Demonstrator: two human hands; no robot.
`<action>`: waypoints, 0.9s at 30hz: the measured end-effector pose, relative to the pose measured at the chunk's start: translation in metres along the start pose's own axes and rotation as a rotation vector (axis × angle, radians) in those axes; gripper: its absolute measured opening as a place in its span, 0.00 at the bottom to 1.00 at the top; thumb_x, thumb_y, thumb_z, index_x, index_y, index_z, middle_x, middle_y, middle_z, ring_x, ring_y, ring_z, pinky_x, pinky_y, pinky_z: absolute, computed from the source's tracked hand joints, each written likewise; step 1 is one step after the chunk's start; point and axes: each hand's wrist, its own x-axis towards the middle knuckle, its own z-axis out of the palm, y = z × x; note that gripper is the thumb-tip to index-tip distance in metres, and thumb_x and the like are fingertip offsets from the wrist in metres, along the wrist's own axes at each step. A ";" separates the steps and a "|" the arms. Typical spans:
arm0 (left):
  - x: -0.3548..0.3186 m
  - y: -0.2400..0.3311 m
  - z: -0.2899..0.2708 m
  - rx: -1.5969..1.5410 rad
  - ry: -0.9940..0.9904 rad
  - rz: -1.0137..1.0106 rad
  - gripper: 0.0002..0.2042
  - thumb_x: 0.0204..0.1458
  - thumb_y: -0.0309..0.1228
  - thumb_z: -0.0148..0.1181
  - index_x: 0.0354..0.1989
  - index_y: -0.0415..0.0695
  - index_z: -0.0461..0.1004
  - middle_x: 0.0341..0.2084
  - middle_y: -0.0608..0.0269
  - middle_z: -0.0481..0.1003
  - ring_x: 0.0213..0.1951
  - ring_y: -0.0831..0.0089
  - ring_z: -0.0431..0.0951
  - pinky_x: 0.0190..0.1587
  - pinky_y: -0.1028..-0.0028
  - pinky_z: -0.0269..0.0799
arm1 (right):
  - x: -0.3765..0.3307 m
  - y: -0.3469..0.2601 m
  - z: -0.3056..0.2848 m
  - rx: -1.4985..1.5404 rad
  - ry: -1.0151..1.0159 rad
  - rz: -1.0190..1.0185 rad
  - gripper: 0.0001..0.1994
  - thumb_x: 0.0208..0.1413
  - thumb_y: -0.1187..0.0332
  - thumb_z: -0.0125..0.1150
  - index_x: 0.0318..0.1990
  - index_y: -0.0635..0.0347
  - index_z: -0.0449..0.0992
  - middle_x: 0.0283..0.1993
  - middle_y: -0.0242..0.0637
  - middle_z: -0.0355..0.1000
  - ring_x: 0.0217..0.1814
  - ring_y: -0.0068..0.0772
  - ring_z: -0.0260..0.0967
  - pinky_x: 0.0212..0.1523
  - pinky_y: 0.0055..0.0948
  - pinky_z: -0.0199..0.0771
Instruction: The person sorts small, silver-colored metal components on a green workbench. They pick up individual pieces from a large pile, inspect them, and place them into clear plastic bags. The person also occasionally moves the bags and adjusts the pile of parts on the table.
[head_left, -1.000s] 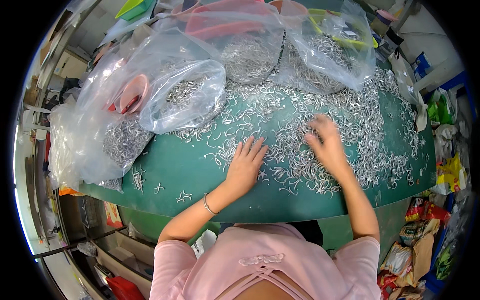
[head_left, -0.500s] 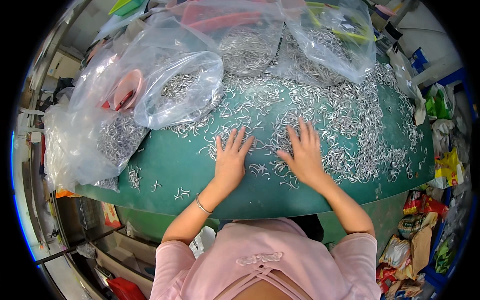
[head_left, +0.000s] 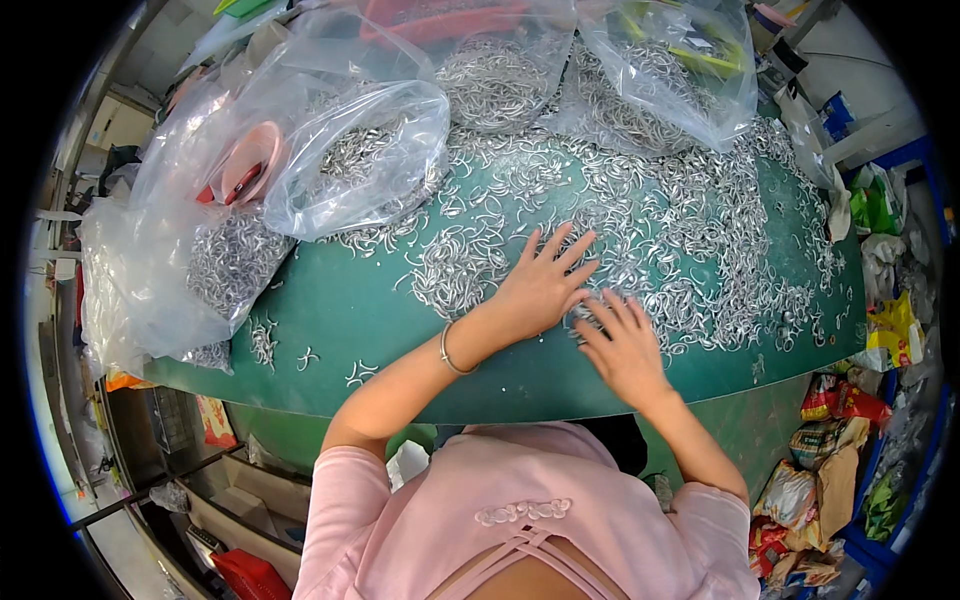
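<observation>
Many small curved silver metal pieces (head_left: pixel 700 260) lie spread over the green table (head_left: pixel 400 330). My left hand (head_left: pixel 545 285) rests on the pieces near the table's middle, its fingers spread and pointing to the upper right. Just to its right, my right hand (head_left: pixel 620 350) lies palm down with its fingers apart, touching the near edge of the scattered pieces. Neither hand grips anything. A separate heap of the pieces (head_left: pixel 455 270) sits to the left of my left hand. Whatever lies under both palms is hidden.
Clear plastic bags (head_left: pixel 365 160) filled with similar pieces line the far and left sides. A pink bowl (head_left: pixel 255 160) holding a red-and-black object rests among them. Small clusters of pieces (head_left: pixel 262 340) lie at the left. Assorted packages (head_left: pixel 820 480) are piled beyond the table's right end.
My left hand has moved right, close beside my right hand, which has shifted slightly right and nearer to me. A denser heap now shows where my left hand was.
</observation>
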 end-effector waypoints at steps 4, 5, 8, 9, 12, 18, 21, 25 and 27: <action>-0.022 0.002 -0.005 0.051 -0.064 -0.041 0.24 0.53 0.30 0.59 0.60 0.44 0.66 0.67 0.51 0.56 0.68 0.48 0.54 0.66 0.50 0.55 | -0.013 0.037 -0.009 -0.045 0.075 0.079 0.16 0.51 0.68 0.64 0.49 0.52 0.75 0.64 0.39 0.64 0.70 0.46 0.56 0.67 0.52 0.55; -0.030 0.006 -0.008 0.040 -0.065 -0.066 0.24 0.53 0.30 0.59 0.60 0.44 0.66 0.67 0.50 0.56 0.68 0.48 0.54 0.66 0.50 0.55 | -0.014 0.047 -0.011 -0.082 0.091 0.108 0.16 0.51 0.69 0.64 0.49 0.53 0.75 0.64 0.39 0.64 0.70 0.46 0.56 0.67 0.52 0.55; -0.059 0.020 -0.010 0.010 -0.054 -0.116 0.24 0.52 0.28 0.59 0.60 0.44 0.66 0.67 0.51 0.56 0.68 0.47 0.53 0.66 0.51 0.55 | -0.012 0.083 -0.017 -0.128 0.199 0.167 0.15 0.53 0.71 0.62 0.49 0.56 0.74 0.63 0.40 0.64 0.69 0.48 0.56 0.65 0.52 0.56; -0.067 0.023 -0.012 -0.033 -0.064 -0.104 0.25 0.52 0.28 0.60 0.60 0.44 0.66 0.67 0.51 0.57 0.68 0.47 0.53 0.66 0.51 0.54 | -0.009 0.090 -0.019 -0.127 0.248 0.194 0.15 0.53 0.71 0.61 0.50 0.56 0.74 0.63 0.40 0.64 0.68 0.49 0.56 0.65 0.52 0.55; -0.088 0.028 -0.023 -0.237 -0.040 -0.197 0.25 0.53 0.28 0.60 0.61 0.45 0.65 0.67 0.52 0.56 0.69 0.46 0.52 0.67 0.48 0.51 | 0.003 0.097 -0.028 -0.311 0.296 0.230 0.17 0.53 0.71 0.62 0.51 0.56 0.74 0.60 0.42 0.65 0.67 0.51 0.56 0.64 0.53 0.55; -0.104 0.006 -0.031 0.030 0.031 -0.487 0.25 0.52 0.25 0.60 0.61 0.47 0.66 0.68 0.53 0.53 0.69 0.49 0.50 0.66 0.43 0.49 | 0.041 -0.006 -0.018 0.257 0.132 0.043 0.29 0.45 0.62 0.71 0.58 0.51 0.71 0.66 0.45 0.58 0.70 0.55 0.51 0.65 0.53 0.52; -0.104 0.000 -0.032 -0.104 0.097 -0.450 0.24 0.50 0.16 0.55 0.58 0.44 0.69 0.67 0.52 0.57 0.69 0.49 0.53 0.67 0.44 0.49 | 0.051 -0.040 -0.003 0.247 -0.040 -0.178 0.28 0.45 0.63 0.71 0.57 0.49 0.72 0.65 0.42 0.60 0.70 0.54 0.53 0.64 0.52 0.56; -0.105 -0.003 -0.028 -0.187 0.120 -0.317 0.26 0.43 0.08 0.49 0.53 0.41 0.72 0.63 0.52 0.62 0.67 0.49 0.57 0.68 0.46 0.49 | 0.053 -0.002 0.017 0.154 0.133 -0.111 0.20 0.46 0.70 0.68 0.49 0.53 0.74 0.57 0.41 0.66 0.61 0.50 0.61 0.58 0.45 0.64; -0.105 0.001 -0.030 -0.252 0.073 -0.250 0.26 0.43 0.08 0.50 0.53 0.40 0.72 0.62 0.53 0.63 0.67 0.50 0.57 0.69 0.47 0.49 | 0.055 0.023 0.011 0.073 0.245 -0.010 0.16 0.46 0.74 0.67 0.45 0.56 0.75 0.53 0.41 0.68 0.55 0.49 0.64 0.54 0.43 0.66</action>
